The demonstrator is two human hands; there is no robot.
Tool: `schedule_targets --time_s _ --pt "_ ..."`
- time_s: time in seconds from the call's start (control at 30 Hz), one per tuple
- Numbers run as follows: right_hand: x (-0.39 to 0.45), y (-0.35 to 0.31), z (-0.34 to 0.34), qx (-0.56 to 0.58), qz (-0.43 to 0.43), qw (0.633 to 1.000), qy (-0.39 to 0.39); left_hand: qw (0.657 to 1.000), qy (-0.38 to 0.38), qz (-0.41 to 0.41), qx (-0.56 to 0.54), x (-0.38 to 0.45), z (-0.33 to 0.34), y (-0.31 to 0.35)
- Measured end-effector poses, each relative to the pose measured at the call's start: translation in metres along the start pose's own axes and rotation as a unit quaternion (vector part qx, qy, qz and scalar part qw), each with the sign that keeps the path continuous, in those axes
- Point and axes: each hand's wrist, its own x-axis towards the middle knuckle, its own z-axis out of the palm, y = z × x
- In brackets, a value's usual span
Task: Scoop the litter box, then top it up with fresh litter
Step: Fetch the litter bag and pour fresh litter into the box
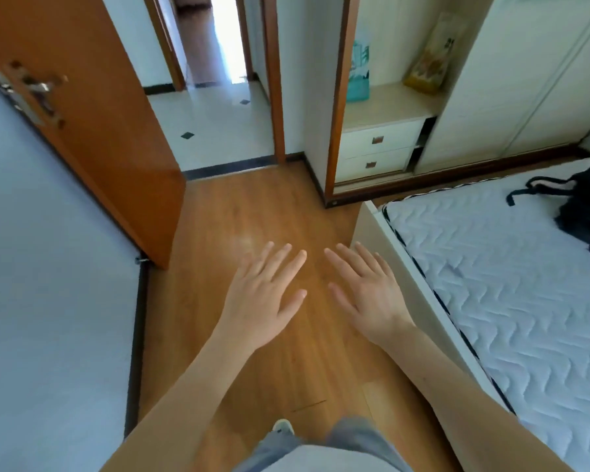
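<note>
Both hands, left hand and right hand, hover palm-down over the wooden floor, fingers straight, spread, holding nothing.

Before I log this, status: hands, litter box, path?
Left hand and right hand open, empty. No litter box or scoop in view. Door open, wood floor ahead bare.

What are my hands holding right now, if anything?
Nothing. The left hand and right hand are both open, fingers straight, spread above the wooden floor.
</note>
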Motion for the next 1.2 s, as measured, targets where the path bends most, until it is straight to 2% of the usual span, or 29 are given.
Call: schedule_targets --time_s 0.27,0.47,0.7,0.87,1.1,1.2 --pt "0.125 0.028 -0.012 0.01 0.108 0.993 0.048 0.997 0.011 0.072 -0.02 0.151 -0.01 -0.062" --pt "0.236 0.092 -0.006 0.023 0.157 0.984 0.081 0.996 0.014 0.08 -0.032 0.289 0.003 -0.086" --pt "0.36 0.165 -0.023 0.035 0.175 0.978 0.106 0.995 0.018 0.096 -0.017 0.441 -0.002 -0.102" --pt "0.43 0.208 -0.04 0.037 0.196 0.975 0.096 0.995 0.009 0.1 -0.02 0.526 0.0 -0.112" --pt "0.502 0.263 -0.025 0.038 0.232 0.97 0.063 0.991 -0.019 0.126 -0.033 0.624 0.027 -0.123" --pt "0.538 0.284 -0.019 0.041 0.24 0.966 0.081 0.987 -0.026 0.153 -0.036 0.674 0.035 -0.132"
